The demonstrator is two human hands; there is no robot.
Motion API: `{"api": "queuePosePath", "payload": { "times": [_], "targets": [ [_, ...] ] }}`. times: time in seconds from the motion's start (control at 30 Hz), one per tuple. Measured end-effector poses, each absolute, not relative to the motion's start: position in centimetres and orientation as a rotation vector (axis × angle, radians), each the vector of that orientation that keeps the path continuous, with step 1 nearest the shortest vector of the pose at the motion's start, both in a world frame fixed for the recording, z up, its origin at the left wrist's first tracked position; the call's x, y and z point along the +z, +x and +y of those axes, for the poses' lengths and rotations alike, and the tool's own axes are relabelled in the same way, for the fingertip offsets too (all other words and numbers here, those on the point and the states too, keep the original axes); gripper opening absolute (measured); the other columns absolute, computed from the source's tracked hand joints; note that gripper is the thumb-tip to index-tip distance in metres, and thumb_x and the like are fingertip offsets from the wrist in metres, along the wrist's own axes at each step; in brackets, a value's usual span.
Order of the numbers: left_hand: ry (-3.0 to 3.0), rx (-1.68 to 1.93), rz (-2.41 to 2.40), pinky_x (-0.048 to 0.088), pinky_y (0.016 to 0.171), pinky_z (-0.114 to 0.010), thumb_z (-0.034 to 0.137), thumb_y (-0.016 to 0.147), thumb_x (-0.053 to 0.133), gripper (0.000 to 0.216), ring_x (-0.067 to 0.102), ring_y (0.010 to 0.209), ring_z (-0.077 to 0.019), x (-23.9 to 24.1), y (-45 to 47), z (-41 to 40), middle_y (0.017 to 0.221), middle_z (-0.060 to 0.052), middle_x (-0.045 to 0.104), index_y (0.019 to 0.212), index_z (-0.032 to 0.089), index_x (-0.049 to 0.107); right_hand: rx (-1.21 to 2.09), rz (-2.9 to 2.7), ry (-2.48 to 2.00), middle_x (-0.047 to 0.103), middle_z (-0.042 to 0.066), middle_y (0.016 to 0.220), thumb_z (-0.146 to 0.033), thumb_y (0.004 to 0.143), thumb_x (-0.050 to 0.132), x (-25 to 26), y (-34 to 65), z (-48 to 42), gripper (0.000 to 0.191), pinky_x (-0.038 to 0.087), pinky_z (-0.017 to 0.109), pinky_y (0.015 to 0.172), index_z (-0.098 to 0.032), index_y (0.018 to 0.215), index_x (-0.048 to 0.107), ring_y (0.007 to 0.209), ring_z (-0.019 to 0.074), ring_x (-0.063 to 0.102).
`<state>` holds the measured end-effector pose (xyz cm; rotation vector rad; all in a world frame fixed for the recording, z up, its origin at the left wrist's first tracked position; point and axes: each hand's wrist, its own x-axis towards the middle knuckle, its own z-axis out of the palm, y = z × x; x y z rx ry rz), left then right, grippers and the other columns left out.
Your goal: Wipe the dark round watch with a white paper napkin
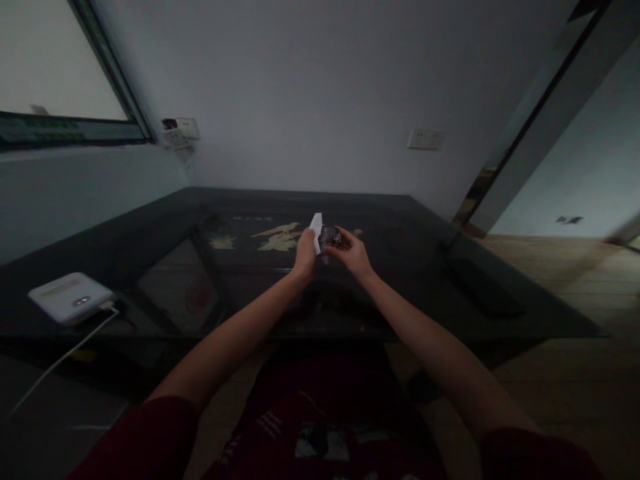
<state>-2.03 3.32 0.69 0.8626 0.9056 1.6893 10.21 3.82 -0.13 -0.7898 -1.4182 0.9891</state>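
Over the middle of the dark glass-topped table, my two hands meet. My left hand is closed on a folded white piece, which looks like paper or tissue and stands up past the fingers. In the fingertips of my right hand is a small see-through greyish object with shiny glints at its right end. It touches or nearly touches the white piece. Its exact kind is too dim and small to tell, and the fingers hide part of it.
A white box-shaped device with a white cable sits at the table's left. Toward the right lies a dark flat object. Bird-and-flower decoration shows on the tabletop. Wall sockets are behind, and a window is at upper left.
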Motion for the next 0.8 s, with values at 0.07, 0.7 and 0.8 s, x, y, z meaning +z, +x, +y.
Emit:
{"api": "queuePosePath", "payload": {
  "times": [0.07,0.7,0.8],
  "targets": [
    [0.924,1.691,0.882,0.051,0.078,-0.027,0.039,0.088,0.052,0.023,0.063,0.088,-0.0176,0.2,-1.2,2.5,0.092,-0.004,0.065,0.101,0.022,0.06,0.946,-1.403,-0.82,0.068,0.012,0.119,-0.047,0.045,0.088,-0.4,10.5,4.3,0.085,0.046,0.046,0.105,-0.018,0.121,0.062,0.112,0.0279,0.063],
    [0.761,1.374,0.849,0.051,0.068,-0.03,0.021,0.084,0.054,0.012,0.061,0.063,-0.017,2.8,-3.7,4.3,0.069,-0.006,0.065,0.081,0.015,0.064,1.038,-1.528,-0.674,0.068,0.009,0.121,-0.047,0.045,0.089,0.5,10.9,3.7,0.077,0.043,0.046,0.108,-0.021,0.114,0.067,0.116,0.0279,0.061],
    [0.735,1.456,0.817,0.052,0.07,-0.028,0.024,0.087,0.052,0.016,0.063,0.069,-0.0171,2.9,-3.1,3.6,0.074,-0.006,0.067,0.083,0.014,0.063,1.006,-1.499,-0.704,0.068,0.012,0.119,-0.047,0.046,0.089,0.5,11.0,3.9,0.08,0.043,0.047,0.107,-0.017,0.116,0.065,0.115,0.0296,0.062]
  ]
}}
